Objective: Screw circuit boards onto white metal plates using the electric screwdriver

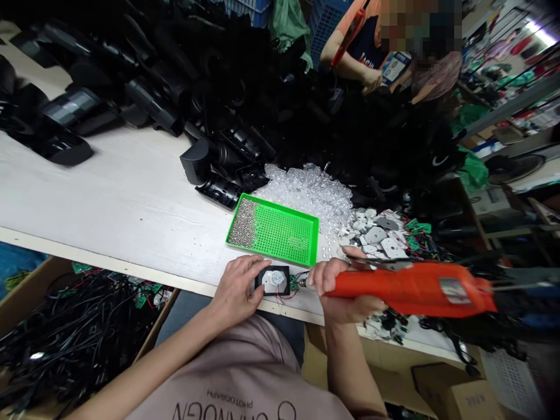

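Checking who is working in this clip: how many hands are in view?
3. The person's left hand rests on a black-mounted white part; their right hand grips an orange electric screwdriver; a co-worker's hand is at the top. The co-worker's other hand may be hidden.

My left hand [237,286] pressed a flat black plastic housing [272,280] with a round white centre; my right hand [345,289] gripped an orange electric screwdriver [411,289], its tip just beside the housing.

Bright indoor light, ceiling light [539,29] glaring at upper right, pale bench [114,192] slightly washed out, black plastic parts [144,99] sunk in shadow, orange electric screwdriver [411,289] sharp, wide-angle bending at edges
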Demonstrator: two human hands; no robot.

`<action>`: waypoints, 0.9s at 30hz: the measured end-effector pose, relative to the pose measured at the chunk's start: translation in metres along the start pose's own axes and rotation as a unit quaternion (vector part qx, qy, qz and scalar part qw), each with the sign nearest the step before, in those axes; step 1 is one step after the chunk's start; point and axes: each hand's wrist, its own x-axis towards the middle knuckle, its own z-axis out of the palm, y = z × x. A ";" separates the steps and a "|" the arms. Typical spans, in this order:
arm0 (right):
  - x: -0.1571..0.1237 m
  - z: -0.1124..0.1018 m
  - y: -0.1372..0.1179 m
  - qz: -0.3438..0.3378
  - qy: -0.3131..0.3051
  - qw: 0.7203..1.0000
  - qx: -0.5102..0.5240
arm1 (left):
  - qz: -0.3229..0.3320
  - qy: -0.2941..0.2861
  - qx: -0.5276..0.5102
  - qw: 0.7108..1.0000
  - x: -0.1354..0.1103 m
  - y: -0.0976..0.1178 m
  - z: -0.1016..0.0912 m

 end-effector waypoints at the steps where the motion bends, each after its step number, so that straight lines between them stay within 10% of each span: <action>1: 0.000 -0.002 0.006 0.007 0.000 1.000 -0.002 | 0.004 -0.004 0.002 1.000 0.000 0.000 0.003; 27: -0.008 -0.007 0.043 0.077 -0.069 0.994 -0.023 | -0.014 -0.033 -0.001 0.999 0.001 -0.007 0.031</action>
